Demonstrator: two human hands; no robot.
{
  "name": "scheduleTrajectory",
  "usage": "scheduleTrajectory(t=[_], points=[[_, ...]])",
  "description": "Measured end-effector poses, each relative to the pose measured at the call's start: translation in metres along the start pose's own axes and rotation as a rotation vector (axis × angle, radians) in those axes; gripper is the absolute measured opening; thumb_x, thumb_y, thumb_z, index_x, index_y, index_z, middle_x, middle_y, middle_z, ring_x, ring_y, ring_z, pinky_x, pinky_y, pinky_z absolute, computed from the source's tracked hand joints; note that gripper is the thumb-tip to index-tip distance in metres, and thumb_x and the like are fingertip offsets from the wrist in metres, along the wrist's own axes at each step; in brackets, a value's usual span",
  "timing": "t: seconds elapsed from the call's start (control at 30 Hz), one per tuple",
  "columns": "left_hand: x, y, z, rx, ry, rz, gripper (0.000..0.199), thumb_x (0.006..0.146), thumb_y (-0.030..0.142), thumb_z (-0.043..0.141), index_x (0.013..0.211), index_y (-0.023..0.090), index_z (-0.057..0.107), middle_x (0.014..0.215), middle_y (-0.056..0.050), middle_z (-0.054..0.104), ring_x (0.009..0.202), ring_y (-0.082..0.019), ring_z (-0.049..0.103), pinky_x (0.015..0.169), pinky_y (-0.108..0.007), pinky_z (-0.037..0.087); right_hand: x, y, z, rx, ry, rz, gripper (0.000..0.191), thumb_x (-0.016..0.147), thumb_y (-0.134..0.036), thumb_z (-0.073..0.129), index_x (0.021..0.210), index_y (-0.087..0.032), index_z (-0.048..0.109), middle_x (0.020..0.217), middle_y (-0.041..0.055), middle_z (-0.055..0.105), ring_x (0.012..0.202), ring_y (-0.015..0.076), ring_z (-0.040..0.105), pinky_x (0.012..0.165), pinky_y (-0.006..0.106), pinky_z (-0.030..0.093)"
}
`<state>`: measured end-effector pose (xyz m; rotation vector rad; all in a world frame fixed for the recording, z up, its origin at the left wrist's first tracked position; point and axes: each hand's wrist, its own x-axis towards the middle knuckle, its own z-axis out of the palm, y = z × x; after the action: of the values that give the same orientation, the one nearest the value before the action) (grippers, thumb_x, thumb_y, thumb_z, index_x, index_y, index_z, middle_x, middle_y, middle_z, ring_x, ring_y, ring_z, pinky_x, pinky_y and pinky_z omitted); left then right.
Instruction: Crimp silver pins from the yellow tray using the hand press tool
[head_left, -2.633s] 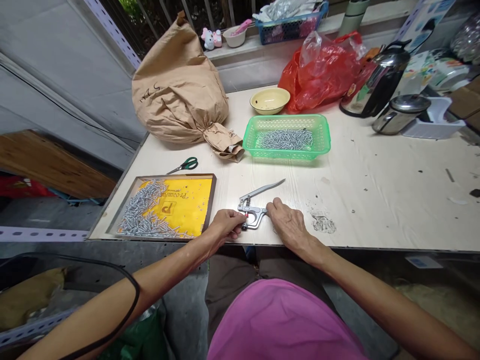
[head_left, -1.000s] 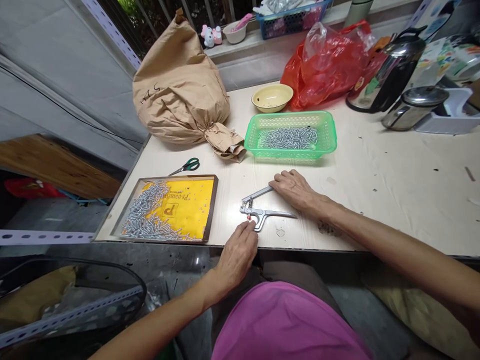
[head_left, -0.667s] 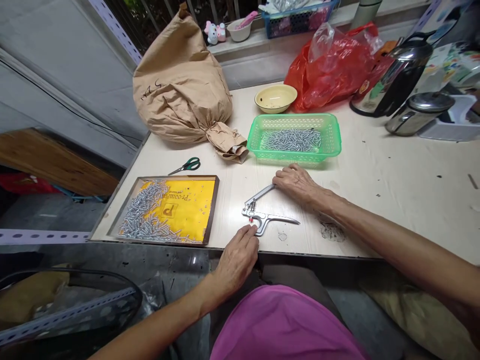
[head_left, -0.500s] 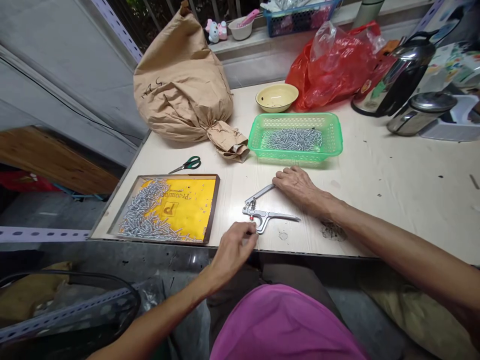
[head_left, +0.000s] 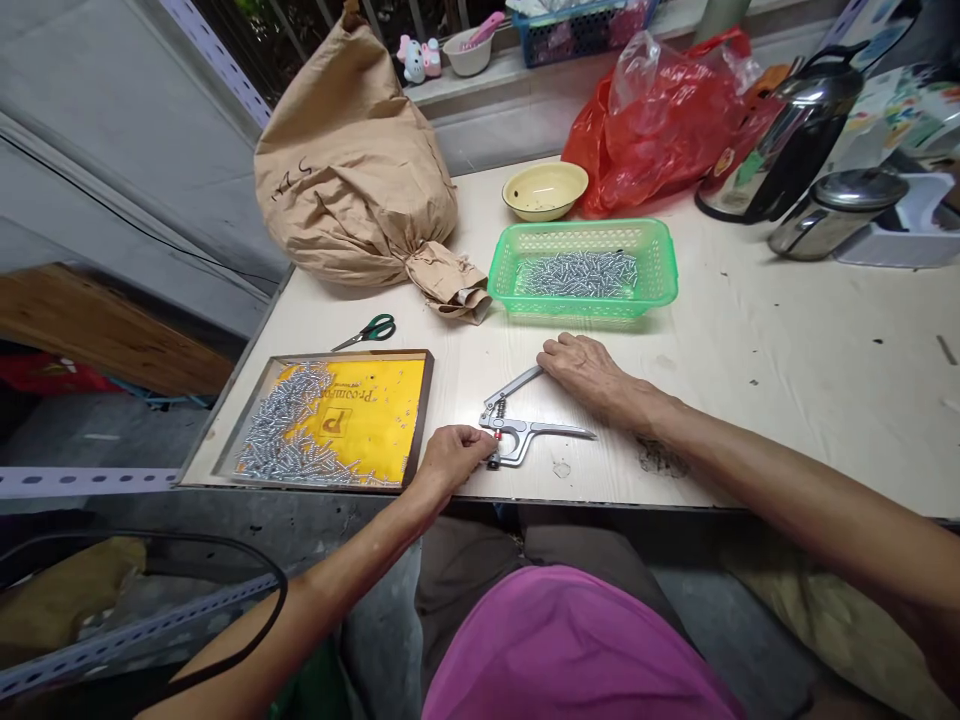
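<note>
A pair of silver snap-fastener pliers lies on the table, its handles spread wide and pointing right, with a spring and a red piece by the jaw. My right hand is closed around the end of the upper handle. At the jaw end, my left hand has thumb and fingers pinched together beside the red piece; what they hold is too small to make out. Left of that hand, a shallow tray with a yellow lining holds many small silver metal pieces. More such pieces lie in the green basket behind my right hand.
Green-handled scissors lie behind the tray. A large tied paper sack stands at the back left. Along the back are a cream bowl, a red plastic bag, an electric kettle and a metal pot.
My left hand has shifted slightly left and up, its pinched fingertips now at the left side of the pliers' jaw. My right hand keeps its hold on the handle. The view has shifted slightly.
</note>
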<state>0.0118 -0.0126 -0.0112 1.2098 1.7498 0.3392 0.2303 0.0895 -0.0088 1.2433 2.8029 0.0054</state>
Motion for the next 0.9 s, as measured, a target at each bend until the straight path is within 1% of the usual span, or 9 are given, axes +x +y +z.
scheduleTrajectory(t=[0.23, 0.4, 0.57, 0.63, 0.8, 0.9], points=[[0.004, 0.007, -0.004, 0.105, -0.057, -0.028, 0.030, 0.067, 0.042, 0.060, 0.068, 0.013, 0.065, 0.051, 0.003, 0.051, 0.047, -0.008, 0.042, 0.045, -0.020, 0.028, 0.001, 0.000, -0.001, 0.033, -0.010, 0.007, 0.023, 0.089, -0.009, 0.035, 0.088, -0.017, 0.057, 0.096, 0.0111, 0.060, 0.086, 0.0231, 0.045, 0.061, 0.033, 0.025], [0.008, 0.013, -0.007, 0.147, -0.120, -0.087, 0.028, 0.066, 0.041, 0.060, 0.063, 0.014, 0.061, 0.048, 0.003, 0.049, 0.044, -0.008, 0.042, 0.043, -0.021, 0.028, 0.000, 0.000, -0.001, 0.032, -0.006, 0.010, 0.024, 0.087, -0.006, 0.036, 0.088, -0.017, 0.056, 0.094, 0.0116, 0.059, 0.084, 0.0231, 0.045, 0.060, 0.033, 0.024], [0.011, 0.017, -0.008, 0.174, -0.165, -0.082, 0.028, 0.066, 0.041, 0.060, 0.058, 0.015, 0.057, 0.048, 0.002, 0.051, 0.045, -0.009, 0.044, 0.043, -0.020, 0.029, 0.000, 0.001, -0.001, 0.036, 0.000, 0.007, 0.024, 0.087, -0.006, 0.035, 0.086, -0.019, 0.056, 0.093, 0.0113, 0.059, 0.083, 0.0241, 0.045, 0.059, 0.034, 0.026], [0.011, 0.019, -0.008, 0.178, -0.172, -0.098, 0.027, 0.065, 0.040, 0.062, 0.056, 0.015, 0.056, 0.047, 0.002, 0.051, 0.045, -0.009, 0.045, 0.043, -0.020, 0.029, 0.001, 0.002, 0.002, 0.044, 0.009, 0.006, 0.025, 0.087, -0.006, 0.034, 0.086, -0.019, 0.055, 0.093, 0.0114, 0.059, 0.083, 0.0242, 0.045, 0.059, 0.034, 0.027], [0.012, 0.025, -0.008, 0.137, -0.168, -0.184, 0.022, 0.064, 0.035, 0.064, 0.058, 0.015, 0.056, 0.045, 0.003, 0.049, 0.042, -0.008, 0.044, 0.042, -0.020, 0.031, 0.001, 0.003, 0.012, 0.084, 0.053, 0.016, 0.027, 0.087, -0.005, 0.032, 0.089, -0.019, 0.055, 0.095, 0.0116, 0.058, 0.085, 0.0247, 0.045, 0.059, 0.033, 0.028], [0.015, 0.025, -0.010, 0.168, -0.179, -0.177, 0.020, 0.063, 0.033, 0.065, 0.060, 0.014, 0.058, 0.046, 0.003, 0.050, 0.042, -0.008, 0.045, 0.043, -0.020, 0.031, 0.001, 0.003, 0.016, 0.118, 0.053, 0.019, 0.028, 0.087, -0.004, 0.032, 0.092, -0.020, 0.055, 0.097, 0.0118, 0.058, 0.087, 0.0257, 0.045, 0.061, 0.034, 0.030]])
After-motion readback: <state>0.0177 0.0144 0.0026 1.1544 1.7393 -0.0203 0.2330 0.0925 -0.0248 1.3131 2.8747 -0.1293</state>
